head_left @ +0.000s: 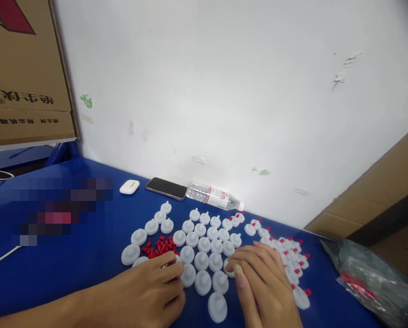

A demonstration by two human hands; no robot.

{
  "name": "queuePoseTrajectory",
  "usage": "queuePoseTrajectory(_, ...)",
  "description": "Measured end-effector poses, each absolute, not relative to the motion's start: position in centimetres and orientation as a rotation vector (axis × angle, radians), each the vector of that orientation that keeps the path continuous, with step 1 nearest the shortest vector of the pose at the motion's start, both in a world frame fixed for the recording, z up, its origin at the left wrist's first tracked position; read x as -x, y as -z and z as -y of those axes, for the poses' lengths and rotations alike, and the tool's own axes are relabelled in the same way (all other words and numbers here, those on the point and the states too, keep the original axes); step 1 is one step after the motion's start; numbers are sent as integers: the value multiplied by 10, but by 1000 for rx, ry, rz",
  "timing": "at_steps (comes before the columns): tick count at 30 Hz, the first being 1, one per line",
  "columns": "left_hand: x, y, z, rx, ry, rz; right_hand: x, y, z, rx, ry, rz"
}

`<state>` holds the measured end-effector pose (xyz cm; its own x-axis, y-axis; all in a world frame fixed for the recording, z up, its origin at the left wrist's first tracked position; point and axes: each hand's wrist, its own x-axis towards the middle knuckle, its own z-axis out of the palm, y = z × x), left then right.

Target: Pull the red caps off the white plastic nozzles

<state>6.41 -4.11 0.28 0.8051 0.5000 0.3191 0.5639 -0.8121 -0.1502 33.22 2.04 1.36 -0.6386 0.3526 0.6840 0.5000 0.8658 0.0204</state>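
Many white plastic discs with a short nozzle (203,282), like small disc filters, stand in loose rows on the blue table. My left hand (156,289) is closed, its fingers curled down beside a pile of small red caps (161,247); whatever its fingertips hold is hidden. My right hand (263,284) has its thumb and fingers drawn together at the edge of one white disc (228,268), partly covering it. To the right of this hand, several discs with red caps on their nozzles (301,297) lie in a cluster.
Along the wall lie a white earphone case (129,187), a phone (166,188) and a water bottle (214,197). A clear plastic bag (378,278) with red pieces lies at the right. Cardboard boxes (26,68) stand at left and right. Part of the table's left is blurred out.
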Motion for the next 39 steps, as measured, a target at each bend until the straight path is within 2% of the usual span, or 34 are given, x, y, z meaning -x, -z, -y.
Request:
queuePoseTrajectory(11,-52,-11,42,2655,780,761,-354,2,-61,1202,458,2216)
queuePoseTrajectory(15,-44,-16,43,2616,863,728,-355,3,-88,1277,320,2444)
queuePoseTrajectory(22,-34,-23,29,2488,991,683,-332,0,-116,1208,288,2500)
queuePoseTrajectory(29,-32,-20,25,2469,1040,642,-345,-14,-106,1094,351,2339)
queuePoseTrajectory(34,-36,-19,26,2459,1013,728,-324,-17,-75,689,529,2289)
queuePoseTrajectory(39,-41,-19,24,2447,1067,864,-286,-10,-39,320,553,2245)
